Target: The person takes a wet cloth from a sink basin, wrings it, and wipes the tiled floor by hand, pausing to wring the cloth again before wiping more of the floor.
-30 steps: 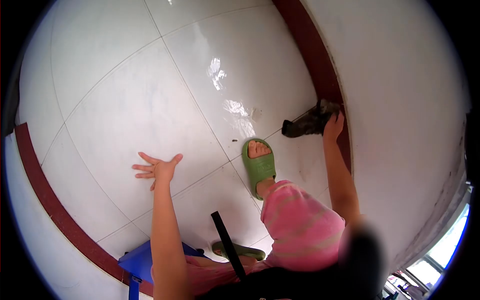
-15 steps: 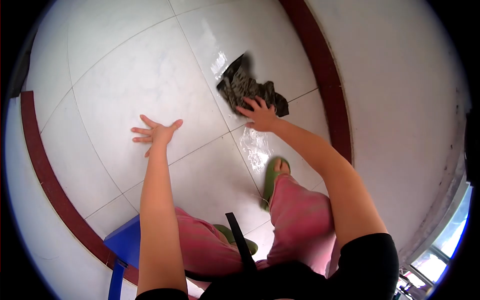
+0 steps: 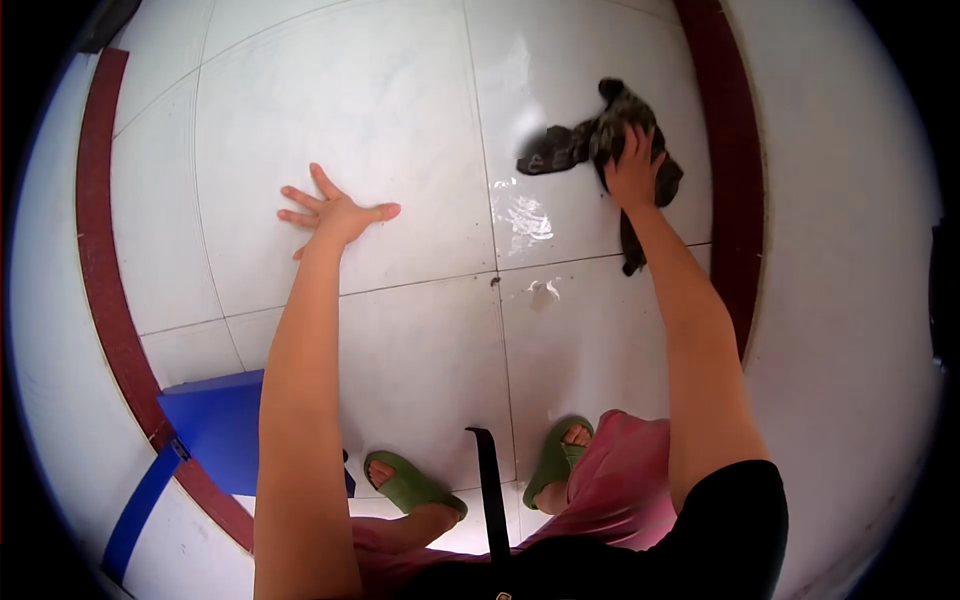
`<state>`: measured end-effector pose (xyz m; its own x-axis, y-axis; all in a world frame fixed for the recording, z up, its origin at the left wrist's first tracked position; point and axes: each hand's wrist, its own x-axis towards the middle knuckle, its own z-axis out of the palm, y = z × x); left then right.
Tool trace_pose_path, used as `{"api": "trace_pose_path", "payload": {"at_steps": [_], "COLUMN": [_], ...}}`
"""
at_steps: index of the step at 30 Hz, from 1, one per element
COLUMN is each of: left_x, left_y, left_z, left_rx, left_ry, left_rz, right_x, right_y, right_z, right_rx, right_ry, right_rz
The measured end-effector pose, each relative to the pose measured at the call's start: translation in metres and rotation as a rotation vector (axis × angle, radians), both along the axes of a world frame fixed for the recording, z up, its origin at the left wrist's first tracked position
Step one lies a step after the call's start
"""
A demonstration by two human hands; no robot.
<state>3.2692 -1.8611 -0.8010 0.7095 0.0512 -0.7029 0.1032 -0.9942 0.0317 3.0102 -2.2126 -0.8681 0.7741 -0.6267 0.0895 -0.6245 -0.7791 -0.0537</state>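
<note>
Large glossy white tiles (image 3: 420, 345) with thin dark joints cover the floor, bounded at left by a maroon skirting (image 3: 95, 230) and at right by a matching strip beneath a pale wall (image 3: 840, 250); a shiny streak (image 3: 527, 217) lies just left of the rag (image 3: 597, 135), which sits on the far right of the floor. The rag is limp, crumpled fabric in mottled black and olive, with pale marks on its left end and a narrow tail trailing nearer. The right hand (image 3: 632, 180) rests on it palm down, its grip loose, fingers outstretched over the folds; the left hand (image 3: 337, 213) is splayed wide on the tile, holding nothing. Compared with half a second ago, the rag has shifted rightward, clear of the lengthwise joint, while the left hand stays planted
</note>
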Motion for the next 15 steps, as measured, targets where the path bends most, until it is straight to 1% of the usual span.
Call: {"api": "trace_pose_path", "payload": {"at_steps": [1,2,3,5,7,8,9,10,11,12,13,14,15], "left_x": [-0.001,-0.002,-0.001,-0.008,-0.023,-0.035,-0.055,-0.078,-0.111,-0.148,-0.189,-0.234,-0.279], "left_y": [0.002,0.003,0.003,0.006,0.016,0.028,0.048,0.068,0.088,0.11,0.133,0.15,0.174], "left_z": [-0.004,-0.006,-0.008,-0.013,-0.009,-0.026,-0.047,-0.059,-0.065,-0.056,-0.045,-0.025,-0.017], "left_rx": [0.027,0.018,0.002,0.034,-0.141,-0.151,-0.258,-0.317,-0.455,-0.529,-0.493,-0.329,-0.147], "left_ry": [-0.004,-0.015,-0.035,-0.086,-0.188,-0.323,-0.501,-0.597,-0.711,-0.678,-0.652,-0.583,-0.456], "left_rz": [0.013,0.007,0.003,-0.006,-0.053,-0.123,-0.206,-0.261,-0.285,-0.25,-0.247,-0.217,-0.197], "right_x": [0.033,0.06,0.09,0.134,0.142,0.135,0.117,0.092,0.058,0.024,-0.003,-0.032,-0.051], "right_y": [-0.003,-0.013,-0.004,0.032,0.102,0.14,0.175,0.209,0.238,0.259,0.272,0.282,0.284], "right_z": [0.009,-0.005,0.003,-0.007,0.015,0.025,0.032,0.036,0.041,0.046,0.05,0.053,0.053], "right_rx": [0.054,-0.022,-0.042,-0.042,0.027,0.054,0.117,0.192,0.325,0.446,0.538,0.558,0.578], "right_ry": [-0.035,-0.021,0.055,-0.11,-0.137,-0.112,-0.112,-0.091,-0.089,-0.085,-0.038,0.017,0.076], "right_rz": [0.015,0.099,0.174,0.354,0.55,0.646,0.764,0.875,0.958,1.033,1.106,1.185,1.266]}}
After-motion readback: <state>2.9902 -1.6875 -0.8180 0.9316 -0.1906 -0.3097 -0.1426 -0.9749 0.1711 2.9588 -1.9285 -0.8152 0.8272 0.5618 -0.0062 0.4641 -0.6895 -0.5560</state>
